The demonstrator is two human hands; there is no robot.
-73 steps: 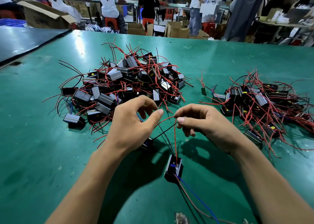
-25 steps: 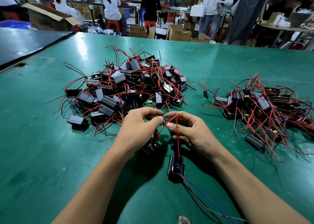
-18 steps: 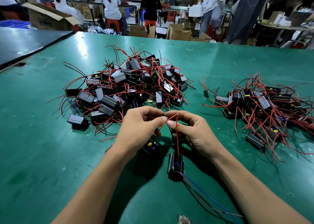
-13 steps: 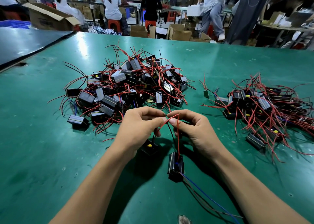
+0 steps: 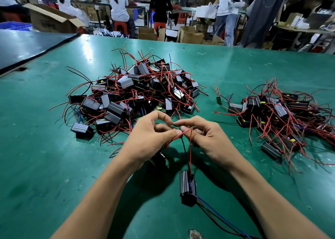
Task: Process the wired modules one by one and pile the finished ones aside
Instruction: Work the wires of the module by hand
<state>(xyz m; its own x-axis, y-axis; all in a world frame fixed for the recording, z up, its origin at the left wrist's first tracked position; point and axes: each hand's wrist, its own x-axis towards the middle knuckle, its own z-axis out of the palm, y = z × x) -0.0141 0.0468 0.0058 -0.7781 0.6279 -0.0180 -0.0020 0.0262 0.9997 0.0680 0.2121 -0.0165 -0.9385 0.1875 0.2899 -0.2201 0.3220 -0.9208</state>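
Both hands' fingers [image 5: 178, 132] pinch red wires [image 5: 190, 151] together — module [image 5: 187, 190] dangles below; no writing legible.

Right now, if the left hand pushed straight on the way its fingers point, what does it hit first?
The right hand. The left hand's fingers point right, and their tips already meet the right hand's fingertips over the red wire. Depth is unclear, but nothing else shows between them.

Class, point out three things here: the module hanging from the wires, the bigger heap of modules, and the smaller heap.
hanging module [image 5: 187, 189]: head view, ribbed side.
bigger heap [image 5: 134, 91]: head view, centre.
smaller heap [image 5: 279, 111]: head view, centre.
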